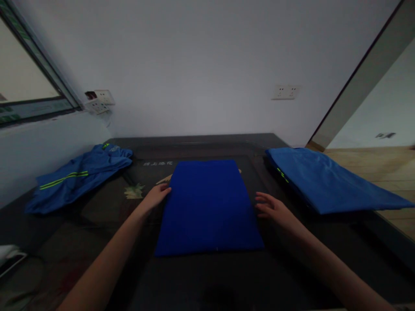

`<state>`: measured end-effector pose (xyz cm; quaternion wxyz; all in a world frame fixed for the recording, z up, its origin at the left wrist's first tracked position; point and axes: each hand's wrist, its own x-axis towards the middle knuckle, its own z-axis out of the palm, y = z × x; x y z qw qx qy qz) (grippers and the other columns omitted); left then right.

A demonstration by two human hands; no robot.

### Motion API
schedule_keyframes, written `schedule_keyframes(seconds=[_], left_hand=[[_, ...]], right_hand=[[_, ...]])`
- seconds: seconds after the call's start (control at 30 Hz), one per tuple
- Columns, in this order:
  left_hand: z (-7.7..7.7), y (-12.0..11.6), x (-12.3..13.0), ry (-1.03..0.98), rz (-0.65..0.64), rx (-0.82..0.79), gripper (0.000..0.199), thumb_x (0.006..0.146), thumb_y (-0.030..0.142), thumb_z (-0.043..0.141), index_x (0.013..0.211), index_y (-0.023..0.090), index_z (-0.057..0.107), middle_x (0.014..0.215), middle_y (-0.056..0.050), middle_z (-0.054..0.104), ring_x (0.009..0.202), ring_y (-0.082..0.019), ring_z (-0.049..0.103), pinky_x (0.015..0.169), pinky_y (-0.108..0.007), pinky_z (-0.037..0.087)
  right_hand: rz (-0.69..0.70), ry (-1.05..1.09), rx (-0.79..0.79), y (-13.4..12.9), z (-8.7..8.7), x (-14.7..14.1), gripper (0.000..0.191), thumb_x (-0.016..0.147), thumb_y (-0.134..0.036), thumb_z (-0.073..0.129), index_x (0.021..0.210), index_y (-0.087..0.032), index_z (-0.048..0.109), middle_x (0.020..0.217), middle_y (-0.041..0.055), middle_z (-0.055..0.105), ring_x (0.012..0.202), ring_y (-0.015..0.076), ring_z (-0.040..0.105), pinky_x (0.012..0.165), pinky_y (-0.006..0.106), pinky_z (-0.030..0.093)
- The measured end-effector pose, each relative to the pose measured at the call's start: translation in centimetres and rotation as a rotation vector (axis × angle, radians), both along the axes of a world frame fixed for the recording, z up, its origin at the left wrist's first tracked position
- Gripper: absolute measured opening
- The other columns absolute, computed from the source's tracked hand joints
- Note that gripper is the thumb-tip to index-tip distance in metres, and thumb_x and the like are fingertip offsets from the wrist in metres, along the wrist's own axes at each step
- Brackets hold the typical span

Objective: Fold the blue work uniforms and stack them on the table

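Observation:
A flat, smooth, bright blue rectangular panel [210,207] lies in front of me on the dark table; whether it is a board or neatly folded cloth I cannot tell. At its left edge, my left hand [157,195] touches it with the fingertips, fingers loosely extended and not wrapped round it. My right hand [271,208] is held just off the panel's right edge, fingers apart and holding nothing.
The dark table [194,280] stands against a white wall. A crumpled blue garment [81,177] with yellow-green stripes lies at the left. Flat blue cloth [327,179] covers the right side, overhanging the edge. A white device [11,257] sits at the lower left.

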<state>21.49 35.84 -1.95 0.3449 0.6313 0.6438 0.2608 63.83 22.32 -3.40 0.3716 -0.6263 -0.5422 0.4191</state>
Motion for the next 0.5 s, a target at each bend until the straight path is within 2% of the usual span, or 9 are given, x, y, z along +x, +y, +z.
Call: schedule_keyframes(seconds=[0.1,0.2,0.27,0.4,0.5], left_hand=[[1.2,1.0,1.3,-0.201,0.038,-0.191,0.034,0.078,0.032,0.062,0.107,0.014,0.067,0.095,-0.008,0.075,0.089,-0.024,0.069,0.075,-0.032,0.055],[2.4,1.3,3.3,-0.367,0.111,-0.345,0.032,0.078,0.027,0.065,0.109,0.016,0.066,0.083,-0.007,0.074,0.078,-0.023,0.070,0.068,-0.030,0.055],[2.7,1.6,4.4,-0.419,0.163,-0.400,0.031,0.079,0.026,0.066,0.109,0.016,0.065,0.077,-0.007,0.073,0.070,-0.024,0.069,0.064,-0.032,0.055],[2.0,1.9,5.5,-0.483,0.227,-0.347,0.030,0.082,0.025,0.064,0.112,0.019,0.063,0.074,-0.007,0.072,0.061,-0.022,0.067,0.061,-0.032,0.056],[1.6,2.1,5.5,-0.579,0.210,-0.295,0.041,0.080,0.023,0.068,0.120,0.023,0.059,0.081,-0.007,0.073,0.062,-0.020,0.068,0.064,-0.032,0.057]], right_hand=[[-0.023,0.289,-0.165,-0.8,0.2,-0.2,0.064,0.081,-0.035,0.063,0.140,-0.022,0.042,0.134,0.0176,0.053,0.110,0.0270,0.062,0.081,0.041,0.058],[-0.030,0.408,-0.241,-0.7,1.1,-1.8,0.072,0.082,-0.034,0.066,0.145,-0.021,0.033,0.133,0.0173,0.055,0.112,0.0261,0.061,0.085,0.040,0.055],[-0.020,0.447,-0.270,-0.1,1.6,-2.7,0.070,0.084,-0.036,0.064,0.144,-0.020,0.033,0.129,0.0164,0.058,0.113,0.0259,0.060,0.087,0.041,0.054],[-0.023,0.457,-0.315,1.5,1.6,-3.8,0.048,0.087,-0.040,0.059,0.130,-0.021,0.049,0.122,0.0133,0.064,0.105,0.0247,0.064,0.088,0.042,0.052],[-0.012,0.458,-0.302,2.7,1.0,-4.1,0.035,0.089,-0.040,0.055,0.117,-0.018,0.057,0.112,0.0119,0.068,0.093,0.0223,0.067,0.085,0.041,0.053]])
